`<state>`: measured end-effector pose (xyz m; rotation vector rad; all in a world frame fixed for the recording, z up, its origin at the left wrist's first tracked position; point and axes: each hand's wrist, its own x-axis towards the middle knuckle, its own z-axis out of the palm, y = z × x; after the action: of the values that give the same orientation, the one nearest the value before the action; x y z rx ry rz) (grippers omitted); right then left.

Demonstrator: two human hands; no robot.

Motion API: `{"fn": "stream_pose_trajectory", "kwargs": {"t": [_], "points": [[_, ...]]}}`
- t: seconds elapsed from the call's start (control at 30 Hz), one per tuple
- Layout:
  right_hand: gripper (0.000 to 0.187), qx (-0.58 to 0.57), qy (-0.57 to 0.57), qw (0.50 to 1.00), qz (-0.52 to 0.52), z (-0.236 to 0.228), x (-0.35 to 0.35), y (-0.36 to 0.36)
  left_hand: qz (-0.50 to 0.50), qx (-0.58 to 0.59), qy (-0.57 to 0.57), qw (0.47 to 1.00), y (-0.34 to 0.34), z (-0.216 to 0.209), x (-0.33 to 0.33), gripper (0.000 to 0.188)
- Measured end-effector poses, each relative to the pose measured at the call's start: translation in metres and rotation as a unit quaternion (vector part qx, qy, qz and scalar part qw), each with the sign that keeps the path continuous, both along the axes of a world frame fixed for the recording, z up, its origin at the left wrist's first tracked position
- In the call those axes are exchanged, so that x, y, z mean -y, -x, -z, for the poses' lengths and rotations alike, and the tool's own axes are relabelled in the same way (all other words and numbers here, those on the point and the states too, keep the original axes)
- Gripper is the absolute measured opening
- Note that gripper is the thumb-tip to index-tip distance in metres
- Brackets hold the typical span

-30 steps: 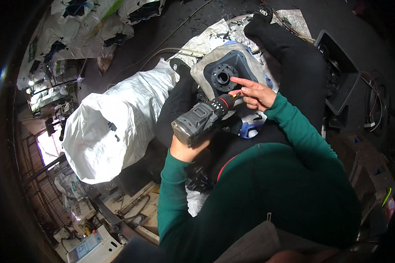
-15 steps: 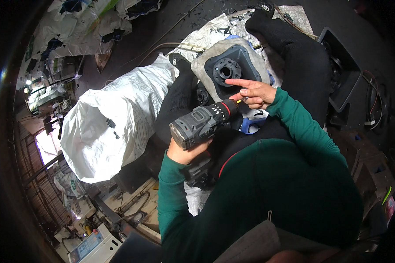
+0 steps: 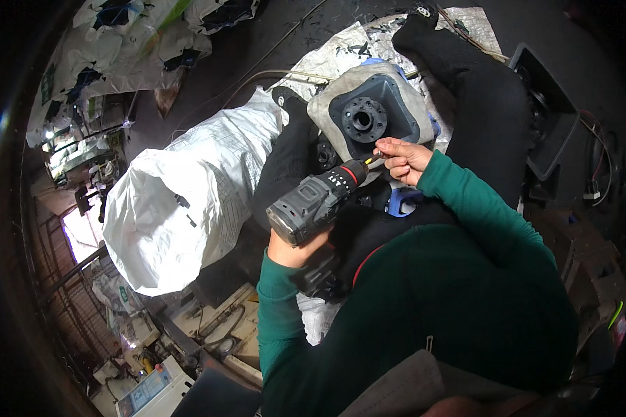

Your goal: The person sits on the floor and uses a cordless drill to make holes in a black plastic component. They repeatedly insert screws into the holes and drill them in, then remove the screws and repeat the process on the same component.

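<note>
My left hand [image 3: 295,248] is wrapped round the handle of a dark grey cordless drill [image 3: 305,206], whose chuck has a red ring. From the chuck a short bit [image 3: 373,159] with a yellow band points up and right. At its tip my right hand [image 3: 407,161] is closed in a pinch; whatever small thing lies between the fingertips is too small to name. Just beyond stands a grey square-flanged housing [image 3: 396,104] with a round, holed black hub [image 3: 364,119] in its middle. A pale cloth-like cover [image 3: 320,111] surrounds the housing between my legs.
An open white woven sack [image 3: 146,236] stands at the left with a few dark scraps inside. On the right is a dark grey bin [image 3: 556,132] holding black parts. A blue piece [image 3: 399,201] lies near my lap. White sheeting [image 3: 348,45] with black shavings covers the floor ahead.
My right index finger, stretched out toward the hub before, has drawn back into a pinch at the bit's tip. The drill has shifted slightly in the picture.
</note>
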<state>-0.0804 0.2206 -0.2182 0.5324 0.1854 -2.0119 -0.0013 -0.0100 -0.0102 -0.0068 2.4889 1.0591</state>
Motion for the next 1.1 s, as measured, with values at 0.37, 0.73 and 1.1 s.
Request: {"fn": "stream_pose_trajectory", "kwargs": {"t": [0.37, 0.73, 1.1], "points": [[0.018, -0.023, -0.104, 0.994, -0.020, 0.002, 0.006, -0.008, 0.092, -0.064, 0.113, 0.987, 0.012, 0.004, -0.021, 0.051], [0.022, -0.112, -0.404, 0.902, 0.100, 0.033, 0.010, 0.011, 0.055, -0.080, 0.105, 0.990, 0.049, 0.024, 0.003, 0.053], [0.019, -0.187, -0.364, 0.903, 0.134, 0.044, 0.025, 0.023, 0.155, 0.007, 0.178, 0.972, 0.091, 0.027, -0.003, 0.052]]}}
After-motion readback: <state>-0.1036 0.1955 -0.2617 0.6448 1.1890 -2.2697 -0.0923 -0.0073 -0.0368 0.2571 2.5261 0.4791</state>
